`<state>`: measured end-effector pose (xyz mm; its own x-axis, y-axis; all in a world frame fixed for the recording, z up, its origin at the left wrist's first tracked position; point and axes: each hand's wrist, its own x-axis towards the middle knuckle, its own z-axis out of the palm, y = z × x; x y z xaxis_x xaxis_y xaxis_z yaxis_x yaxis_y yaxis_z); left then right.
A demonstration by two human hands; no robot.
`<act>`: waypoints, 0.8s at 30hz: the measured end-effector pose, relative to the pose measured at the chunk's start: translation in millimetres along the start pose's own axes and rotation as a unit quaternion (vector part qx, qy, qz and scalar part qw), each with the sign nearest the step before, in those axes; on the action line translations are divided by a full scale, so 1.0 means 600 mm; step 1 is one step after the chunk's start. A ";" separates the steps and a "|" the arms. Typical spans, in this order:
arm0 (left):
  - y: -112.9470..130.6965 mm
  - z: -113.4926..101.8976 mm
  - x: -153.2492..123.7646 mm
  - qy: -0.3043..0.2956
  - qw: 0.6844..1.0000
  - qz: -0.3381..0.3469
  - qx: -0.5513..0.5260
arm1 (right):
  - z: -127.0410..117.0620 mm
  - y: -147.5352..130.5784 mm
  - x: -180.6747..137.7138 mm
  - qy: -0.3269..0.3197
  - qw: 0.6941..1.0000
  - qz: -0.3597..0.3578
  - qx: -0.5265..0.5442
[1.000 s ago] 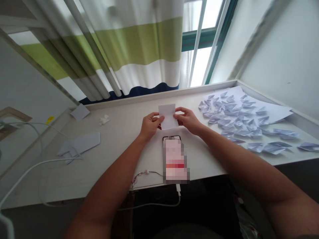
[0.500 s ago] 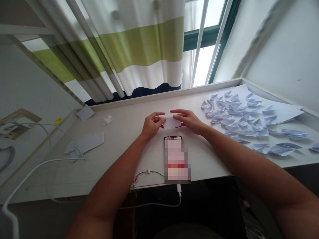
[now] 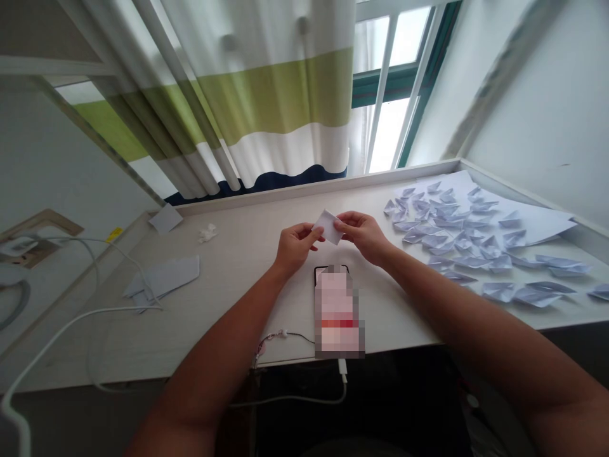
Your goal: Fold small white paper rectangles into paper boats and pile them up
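Note:
A small folded piece of white paper (image 3: 328, 226) is held a little above the white desk (image 3: 238, 273), pinched from both sides. My left hand (image 3: 295, 246) grips its left edge with thumb and fingers closed. My right hand (image 3: 362, 235) pinches its right edge. Just below the hands a phone (image 3: 337, 310) lies flat on the desk, its screen lit and its cable leaving over the front edge.
Several folded white paper boats (image 3: 457, 235) are spread over the desk's right side on a large white sheet (image 3: 537, 219). Cut paper pieces (image 3: 164, 280) and white cables (image 3: 76, 317) lie at the left. A striped curtain (image 3: 257, 108) and a window stand behind.
The paper was an upright open sheet, then was folded down to a small piece. Both hands now hold it lifted and tilted. The view shifted slightly.

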<state>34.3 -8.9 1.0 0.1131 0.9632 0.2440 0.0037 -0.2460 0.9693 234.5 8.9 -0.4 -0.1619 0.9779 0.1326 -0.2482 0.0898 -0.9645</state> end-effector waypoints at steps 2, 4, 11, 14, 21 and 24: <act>0.002 -0.004 0.001 0.017 1.000 0.006 0.007 | 0.002 -0.003 -0.004 -0.023 0.999 -0.009 -0.043; 0.003 -0.010 0.004 0.010 1.000 0.005 0.010 | 0.004 -0.005 -0.008 -0.045 0.994 -0.024 -0.101; 0.003 -0.018 0.006 -0.063 0.998 -0.023 -0.008 | 0.006 -0.001 -0.008 -0.024 0.991 -0.052 -0.120; 0.004 -0.013 0.002 -0.070 0.996 -0.044 -0.019 | 0.006 0.002 -0.005 0.017 0.992 -0.068 -0.109; 0.007 -0.015 0.005 -0.032 0.999 -0.023 -0.003 | 0.012 0.001 -0.012 -0.031 0.980 -0.072 -0.182; 0.010 -0.017 0.005 -0.034 0.999 -0.028 -0.001 | 0.011 -0.001 -0.014 -0.051 0.972 -0.075 -0.218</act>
<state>24.4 -6.6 8.0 0.1807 0.9656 0.1867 0.0100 -0.1916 0.9814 229.8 -0.4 0.7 -0.2548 0.9257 0.2797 0.1480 0.3231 -0.9347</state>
